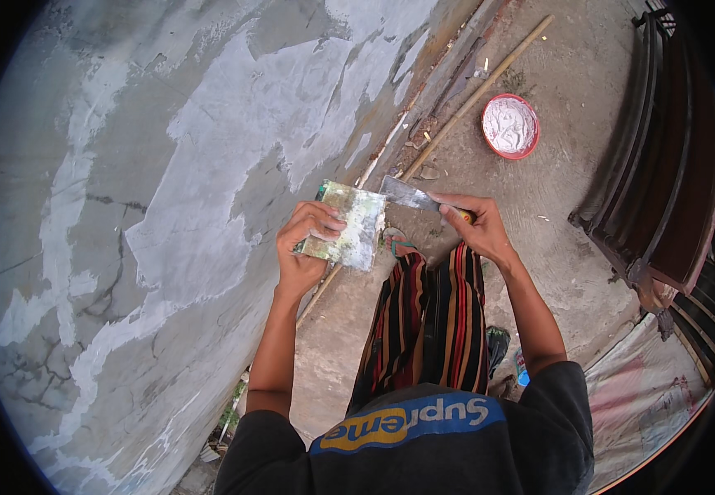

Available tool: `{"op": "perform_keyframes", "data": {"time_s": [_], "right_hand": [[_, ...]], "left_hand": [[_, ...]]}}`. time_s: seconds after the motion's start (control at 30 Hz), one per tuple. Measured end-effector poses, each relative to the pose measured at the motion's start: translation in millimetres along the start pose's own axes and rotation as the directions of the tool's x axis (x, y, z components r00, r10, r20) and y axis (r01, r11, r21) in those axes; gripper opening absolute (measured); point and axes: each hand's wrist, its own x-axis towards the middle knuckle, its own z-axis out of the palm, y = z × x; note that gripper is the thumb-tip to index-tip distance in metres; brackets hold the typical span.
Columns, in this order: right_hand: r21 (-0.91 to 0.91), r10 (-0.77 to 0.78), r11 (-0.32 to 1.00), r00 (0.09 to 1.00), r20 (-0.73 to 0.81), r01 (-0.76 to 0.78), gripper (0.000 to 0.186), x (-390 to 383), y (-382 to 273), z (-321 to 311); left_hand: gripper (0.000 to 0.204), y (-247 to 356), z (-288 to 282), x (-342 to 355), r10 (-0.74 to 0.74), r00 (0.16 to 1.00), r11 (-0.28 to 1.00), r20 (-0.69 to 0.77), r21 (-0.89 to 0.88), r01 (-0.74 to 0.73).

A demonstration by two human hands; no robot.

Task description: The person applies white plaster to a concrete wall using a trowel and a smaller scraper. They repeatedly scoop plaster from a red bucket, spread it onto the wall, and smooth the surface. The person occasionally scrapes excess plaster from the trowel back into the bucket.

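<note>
My left hand (pixel 310 239) is closed round the edge of a flat, squarish board (pixel 356 227) smeared with white filler. In my right hand (pixel 475 223) is a putty knife (pixel 407 193), gripped near its handle, of which a small yellow and red part shows. The knife's blade points left, its tip at or very close to the board's right edge; whether they touch I cannot tell. Both tools are held in front of my body, beside a grey wall (pixel 209 148) patched with paler filler. Cracks run through the wall's lower left part.
A red bowl (pixel 512 126) of white paste stands on the concrete floor (pixel 555 190) ahead to the right. A long wooden pole (pixel 481 92) lies along the wall's foot. Dark brown slatted furniture (pixel 663 157) stands at the right, with a pale stained sheet (pixel 646 404) nearer me.
</note>
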Motion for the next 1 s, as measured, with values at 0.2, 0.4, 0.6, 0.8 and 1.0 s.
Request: {"op": "perform_keyframes", "data": {"time_s": [0.2, 0.4, 0.6, 0.8, 1.0], "right_hand": [[-0.030, 0.087, 0.996, 0.996, -0.025, -0.088, 0.027, -0.1, -8.9, 2.2], [-0.023, 0.039, 0.999, 0.998, -0.053, -0.041, 0.027, 2.9, -7.4, -0.7], [-0.016, 0.050, 0.999, 0.998, -0.049, -0.051, 0.026, 1.9, -7.3, -0.7], [-0.013, 0.036, 0.999, 0.997, -0.065, -0.037, 0.026, 3.4, -5.5, 0.6], [-0.043, 0.013, 0.999, 0.999, -0.043, -0.015, 0.026, 3.3, -5.6, 0.1]], "left_hand": [[0.020, -0.1, -0.6, 3.3, 0.010, 1.000, 1.000, -0.004, 0.011, -0.010], [0.019, -0.8, -0.6, 4.0, -0.005, 1.000, 1.000, 0.002, 0.024, 0.005], [0.020, -2.1, 0.6, 5.0, -0.007, 1.000, 1.000, -0.001, 0.024, 0.007], [0.021, -3.0, -0.4, 5.5, -0.014, 1.000, 1.000, 0.005, 0.019, 0.014], [0.021, -1.7, -0.1, 6.3, -0.007, 1.000, 1.000, 0.001, 0.016, 0.007]]}}
